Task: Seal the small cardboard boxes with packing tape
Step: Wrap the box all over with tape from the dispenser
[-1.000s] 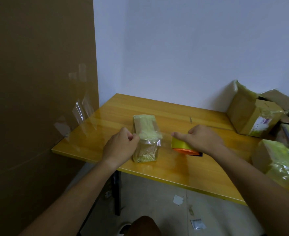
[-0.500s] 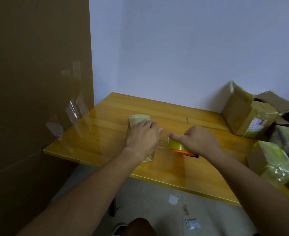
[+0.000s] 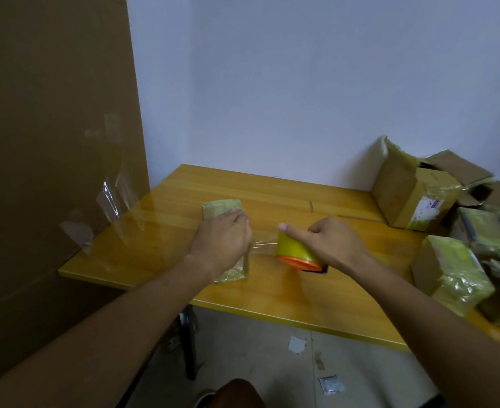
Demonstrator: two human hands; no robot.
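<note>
Left hand [image 3: 220, 244] now atop 1 box [image 3: 222, 209]; 1 tape roll [image 3: 294, 250].

Table [image 3: 272, 295] glossy varnished wood; small box [image 3: 222, 207] cardboard under shiny tape (crinkled); tape roll [image 3: 294, 250] glossy film, orange plastic core.

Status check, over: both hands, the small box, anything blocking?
Left hand flat on small box. Right hand grips tape roll, strip stretched to box. Nothing blocking; taped boxes piled to the right.
</note>
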